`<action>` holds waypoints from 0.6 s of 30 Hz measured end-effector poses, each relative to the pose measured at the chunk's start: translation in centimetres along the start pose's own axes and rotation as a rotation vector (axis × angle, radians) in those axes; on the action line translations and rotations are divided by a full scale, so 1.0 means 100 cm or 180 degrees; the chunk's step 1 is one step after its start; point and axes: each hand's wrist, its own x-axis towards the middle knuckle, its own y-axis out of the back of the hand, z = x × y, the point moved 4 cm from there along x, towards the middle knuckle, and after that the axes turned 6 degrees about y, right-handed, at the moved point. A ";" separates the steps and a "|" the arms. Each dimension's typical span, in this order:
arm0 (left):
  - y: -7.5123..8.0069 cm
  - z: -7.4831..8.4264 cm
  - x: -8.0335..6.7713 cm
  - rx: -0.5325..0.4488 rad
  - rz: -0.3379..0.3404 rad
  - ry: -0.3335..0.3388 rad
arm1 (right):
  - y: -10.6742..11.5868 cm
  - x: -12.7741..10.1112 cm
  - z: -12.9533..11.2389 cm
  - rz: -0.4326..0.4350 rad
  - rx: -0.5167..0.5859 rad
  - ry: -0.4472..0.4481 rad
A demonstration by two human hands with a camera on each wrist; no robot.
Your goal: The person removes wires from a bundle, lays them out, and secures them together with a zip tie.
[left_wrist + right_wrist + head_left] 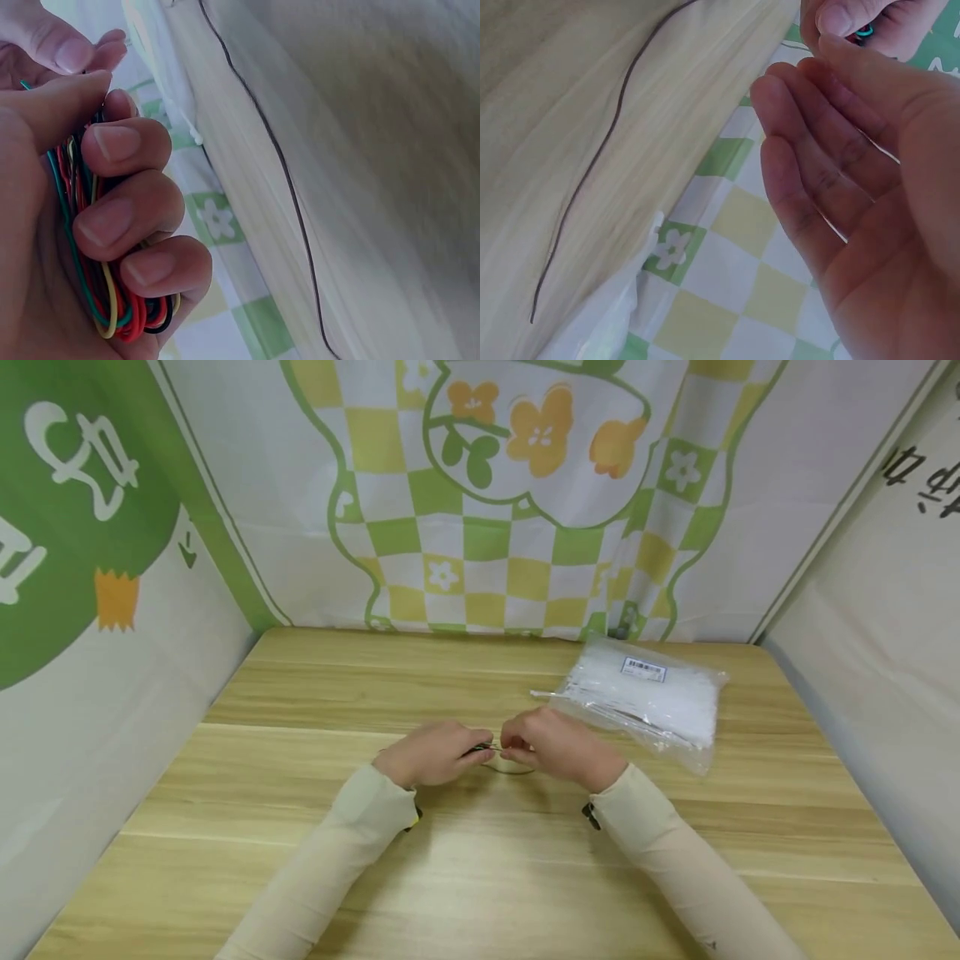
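My left hand (431,756) grips a bundle of thin coloured wires (82,247), red, green, yellow and black, with its fingers (127,210) curled round it. The bundle's tip (480,748) shows between both hands at the middle of the wooden table (480,877). My right hand (558,747) meets the left one there and pinches a thin pale tie (832,225) that runs across its palm (855,187). Its other fingers are loosely bent. A thin loop (510,768) hangs just under the hands.
A clear plastic bag of white ties (648,697) with a label lies on the table at the back right. A thin dark strand (592,165) lies on the wood near the hands. Printed cloth (487,527) walls in the table on three sides.
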 end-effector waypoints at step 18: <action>-0.006 -0.004 -0.002 -0.0198 -0.0166 0.0043 | 0.004 -0.011 0.009 0.0104 -0.0158 0.0132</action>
